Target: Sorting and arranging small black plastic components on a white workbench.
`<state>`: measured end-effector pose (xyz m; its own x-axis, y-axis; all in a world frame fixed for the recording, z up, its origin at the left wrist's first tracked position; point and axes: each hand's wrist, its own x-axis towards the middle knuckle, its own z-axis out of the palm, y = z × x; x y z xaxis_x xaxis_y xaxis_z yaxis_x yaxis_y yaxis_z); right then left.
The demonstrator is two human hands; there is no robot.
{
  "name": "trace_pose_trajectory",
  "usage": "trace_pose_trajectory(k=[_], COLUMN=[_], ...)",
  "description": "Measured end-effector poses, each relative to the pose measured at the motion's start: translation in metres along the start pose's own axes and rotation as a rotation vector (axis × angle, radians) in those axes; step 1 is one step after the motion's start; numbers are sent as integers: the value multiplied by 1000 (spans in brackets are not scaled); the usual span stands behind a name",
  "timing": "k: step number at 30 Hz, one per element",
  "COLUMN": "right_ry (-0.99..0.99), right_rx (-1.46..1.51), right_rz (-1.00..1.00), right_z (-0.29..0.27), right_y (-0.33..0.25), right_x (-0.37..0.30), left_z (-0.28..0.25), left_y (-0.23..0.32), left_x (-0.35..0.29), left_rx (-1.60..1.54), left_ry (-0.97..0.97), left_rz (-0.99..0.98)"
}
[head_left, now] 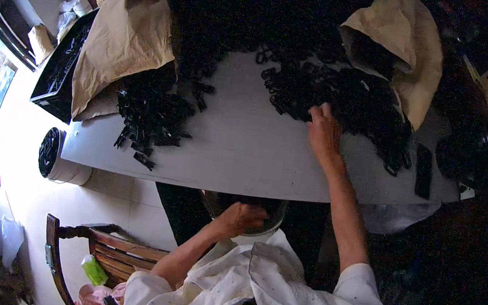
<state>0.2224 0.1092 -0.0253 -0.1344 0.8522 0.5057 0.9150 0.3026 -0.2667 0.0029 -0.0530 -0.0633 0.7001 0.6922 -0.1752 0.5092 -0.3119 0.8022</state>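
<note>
- Right hand [325, 134]: at the near edge of the right-hand pile of black loops [303, 92] on the white table [232, 144]; fingers bent, any grip on a loop cannot be told.
- Pile: long axis slants from far left to near right; loops within lie at mixed angles, one at the near-right end pointing roughly toward the person.
- Left hand [239, 217]: curled over the round container [274, 228] below the table edge; contents of fingers cannot be told.
</note>
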Motion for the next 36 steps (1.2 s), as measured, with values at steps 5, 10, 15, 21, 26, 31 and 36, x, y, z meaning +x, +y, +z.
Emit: trace_pose_trajectory(k=[5, 10, 15, 21, 26, 31, 36], right_ry=[-45, -39, -61, 30, 88, 166, 85], right_rx=[222, 614, 868, 647, 594, 275, -191], right_rz=[70, 377, 357, 221, 239, 303, 187], right_z=[-11, -3, -15, -1, 4, -36, -36], right_y=[-2, 14, -1, -12, -1, 19, 66], right_x=[-11, -23, -28, -40, -45, -19, -16], left_z=[-59, -83, -77, -70, -65, -71, -79], left_y=[26, 28, 23, 30, 38, -7, 4], left_x=[5, 58, 107, 150, 149, 147, 146], left_rx=[-520, -424, -535, -539, -238, -55, 13], left_ry=[83, 366, 525, 583, 734, 827, 857], left_rz=[45, -136, 44, -109, -76, 40, 84])
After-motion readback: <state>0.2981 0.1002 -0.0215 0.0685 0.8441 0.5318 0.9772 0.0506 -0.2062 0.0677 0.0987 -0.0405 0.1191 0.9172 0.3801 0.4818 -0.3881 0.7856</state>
